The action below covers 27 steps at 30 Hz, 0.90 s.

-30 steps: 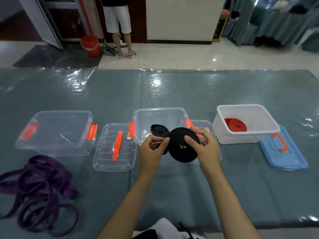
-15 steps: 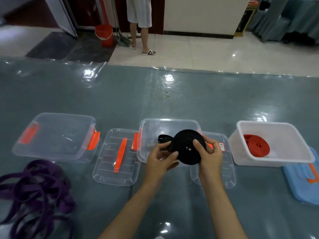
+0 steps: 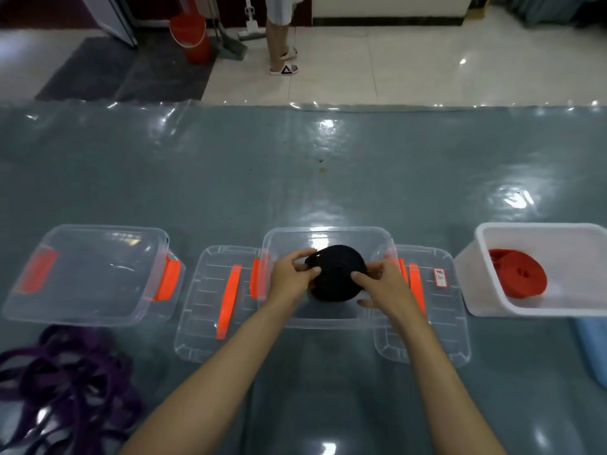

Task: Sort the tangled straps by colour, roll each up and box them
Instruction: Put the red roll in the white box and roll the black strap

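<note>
A rolled black strap (image 3: 335, 272) is held over the middle clear box (image 3: 328, 234), inside its rim. My left hand (image 3: 292, 279) grips the roll's left side and its loose end. On the roll's right side, my right hand (image 3: 381, 284) pinches it. A rolled red strap (image 3: 519, 277) lies in the white box (image 3: 492, 310) at the right. Tangled purple straps (image 3: 62, 385) lie on the table at the near left. An empty clear box (image 3: 85, 274) with orange latches stands at the left.
Two clear lids (image 3: 210, 307) (image 3: 440, 310) with orange handles flank the middle box. A blue lid (image 3: 594, 349) lies at the right edge. The table has a shiny grey cover (image 3: 295, 178). Beyond it stand a person's legs (image 3: 279, 37) and a red bucket (image 3: 192, 36).
Both hands have carried the black roll forward and down into the middle clear box. My view has tilted down and nearer the table.
</note>
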Motion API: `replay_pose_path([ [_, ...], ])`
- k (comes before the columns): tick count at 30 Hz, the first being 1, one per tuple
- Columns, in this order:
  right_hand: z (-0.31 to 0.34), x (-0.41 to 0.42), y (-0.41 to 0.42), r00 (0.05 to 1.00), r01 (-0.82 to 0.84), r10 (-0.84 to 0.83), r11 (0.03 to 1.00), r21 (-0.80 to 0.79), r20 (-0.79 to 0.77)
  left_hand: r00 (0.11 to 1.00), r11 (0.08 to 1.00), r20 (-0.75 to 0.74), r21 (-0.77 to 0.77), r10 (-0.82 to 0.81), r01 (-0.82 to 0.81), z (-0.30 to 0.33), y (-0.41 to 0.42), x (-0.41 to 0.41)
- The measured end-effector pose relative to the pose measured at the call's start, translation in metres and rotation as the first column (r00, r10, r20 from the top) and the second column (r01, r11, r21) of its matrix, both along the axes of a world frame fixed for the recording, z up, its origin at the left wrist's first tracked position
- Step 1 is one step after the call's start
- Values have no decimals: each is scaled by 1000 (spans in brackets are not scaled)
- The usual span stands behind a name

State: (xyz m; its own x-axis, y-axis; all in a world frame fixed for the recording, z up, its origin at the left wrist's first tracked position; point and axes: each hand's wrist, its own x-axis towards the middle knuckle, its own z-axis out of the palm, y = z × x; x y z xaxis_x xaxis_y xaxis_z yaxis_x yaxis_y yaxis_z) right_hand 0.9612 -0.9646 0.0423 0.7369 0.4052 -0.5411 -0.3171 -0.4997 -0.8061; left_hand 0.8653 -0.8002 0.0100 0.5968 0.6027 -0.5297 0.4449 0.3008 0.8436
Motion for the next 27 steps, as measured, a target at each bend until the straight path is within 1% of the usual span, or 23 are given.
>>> replay_pose_path([
  [2,-3,7,7,995,-95,93,991,-97,-17,998,999,-61,50,-17,20,-10,4,11],
  [5,-12,17,15,968,-251,243,940,-230,-61,989,990,-142,124,-45,63,-23,9,24],
  [7,-19,21,20,957,-289,271,913,-288,-103,979,982,-191,160,-71,103,-29,12,29],
  [12,-37,19,31,922,-386,353,856,-343,-158,953,942,-290,286,-91,177,-39,14,35],
  [15,-45,20,32,927,-376,352,862,-340,-131,948,932,-306,311,-85,184,-41,11,35],
  [18,-38,22,29,901,-432,418,832,-347,-119,945,908,-313,364,-93,210,-38,7,32],
  [20,-29,18,25,864,-483,501,794,-368,-54,938,862,-328,438,-111,255,-33,3,28],
  [22,-17,8,19,828,-498,557,782,-375,63,921,786,-360,521,-152,334,-26,0,23],
  [25,8,-14,3,816,-454,525,841,-293,241,880,670,-420,591,-221,450,-10,-4,12],
  [27,24,-31,-16,779,-444,507,862,-246,369,861,595,-441,631,-252,497,5,-9,4],
])
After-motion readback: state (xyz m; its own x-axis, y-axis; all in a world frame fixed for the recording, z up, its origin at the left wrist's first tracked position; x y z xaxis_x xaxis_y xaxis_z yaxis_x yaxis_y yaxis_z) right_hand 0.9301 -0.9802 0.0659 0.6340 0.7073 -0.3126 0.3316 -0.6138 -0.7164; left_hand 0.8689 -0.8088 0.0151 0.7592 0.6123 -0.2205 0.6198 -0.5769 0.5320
